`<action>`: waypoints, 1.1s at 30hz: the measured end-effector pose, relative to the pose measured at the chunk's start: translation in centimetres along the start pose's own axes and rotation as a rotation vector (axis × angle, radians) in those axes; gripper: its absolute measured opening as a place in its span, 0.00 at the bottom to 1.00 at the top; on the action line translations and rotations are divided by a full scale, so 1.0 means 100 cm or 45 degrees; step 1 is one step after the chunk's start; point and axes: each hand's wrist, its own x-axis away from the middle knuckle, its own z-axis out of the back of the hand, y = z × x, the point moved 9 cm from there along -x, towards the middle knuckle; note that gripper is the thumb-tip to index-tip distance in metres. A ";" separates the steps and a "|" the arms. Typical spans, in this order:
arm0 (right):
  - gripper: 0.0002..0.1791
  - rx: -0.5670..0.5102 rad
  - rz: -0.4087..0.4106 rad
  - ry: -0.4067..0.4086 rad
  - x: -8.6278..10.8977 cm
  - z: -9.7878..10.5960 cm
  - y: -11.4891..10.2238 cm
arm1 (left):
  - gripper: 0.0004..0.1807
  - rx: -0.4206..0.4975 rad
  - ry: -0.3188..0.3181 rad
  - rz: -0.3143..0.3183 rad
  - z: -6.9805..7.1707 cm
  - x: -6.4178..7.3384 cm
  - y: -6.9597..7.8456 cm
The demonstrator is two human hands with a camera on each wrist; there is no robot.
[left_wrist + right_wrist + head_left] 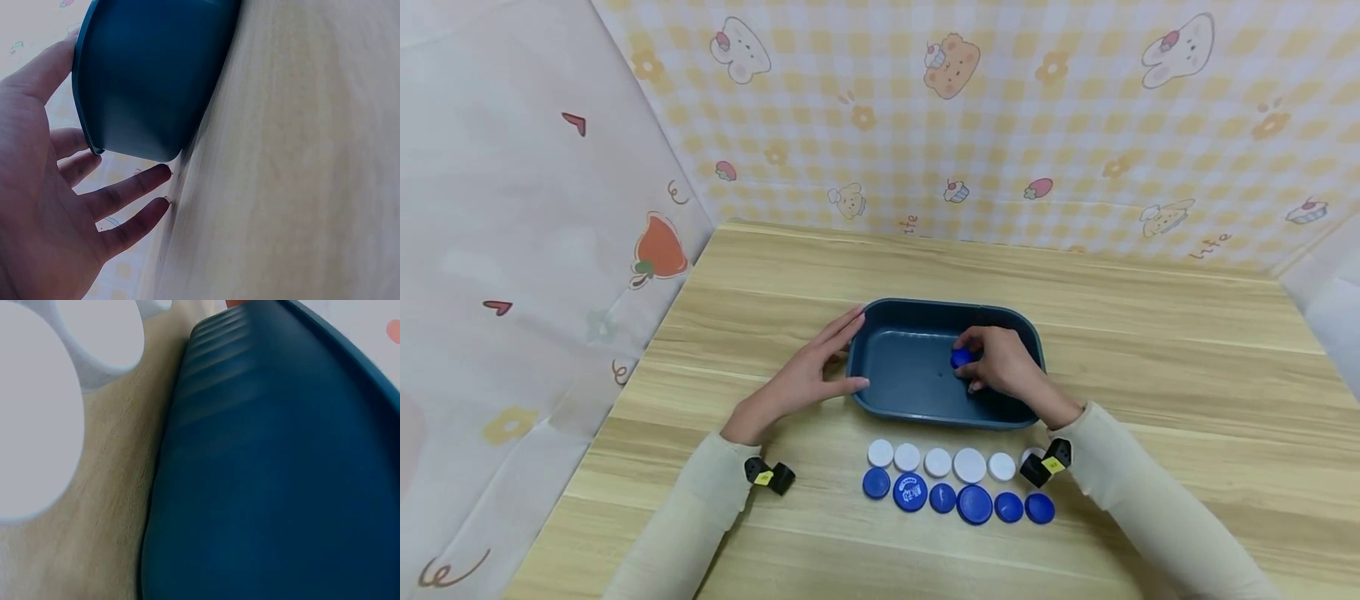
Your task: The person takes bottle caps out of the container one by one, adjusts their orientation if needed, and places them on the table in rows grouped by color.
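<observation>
A dark teal plastic basin (902,379) stands on the wooden table. My right hand (1003,362) reaches over its right side and pinches a blue bottle cap (961,358) between thumb and fingers, low inside it. At the left end, my left hand (816,371) rests against the rim with its fingers spread and thumb apart. In the left wrist view those fingers (128,190) are extended beside the outer wall. The right wrist view shows only the basin's outer side (250,487) and white caps; the right hand is out of that view.
In front of the basin lie two rows: several white caps (937,462) and, nearer, several blue caps (974,504). The right wrist's camera strap (1047,463) overlaps the last white cap. A patterned cloth (880,125) hangs behind the table (1187,358).
</observation>
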 end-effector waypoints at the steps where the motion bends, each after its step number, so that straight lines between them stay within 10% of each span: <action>1: 0.16 0.007 0.004 -0.003 -0.001 0.000 0.000 | 0.47 0.002 0.000 -0.001 0.000 0.000 0.000; 19: 0.16 0.022 0.100 -0.021 0.006 0.005 -0.013 | 0.47 -0.001 0.001 0.007 0.000 0.001 0.001; 33: 0.15 -0.053 0.181 0.119 0.053 0.044 -0.029 | 0.46 0.019 0.000 0.002 0.000 0.001 0.000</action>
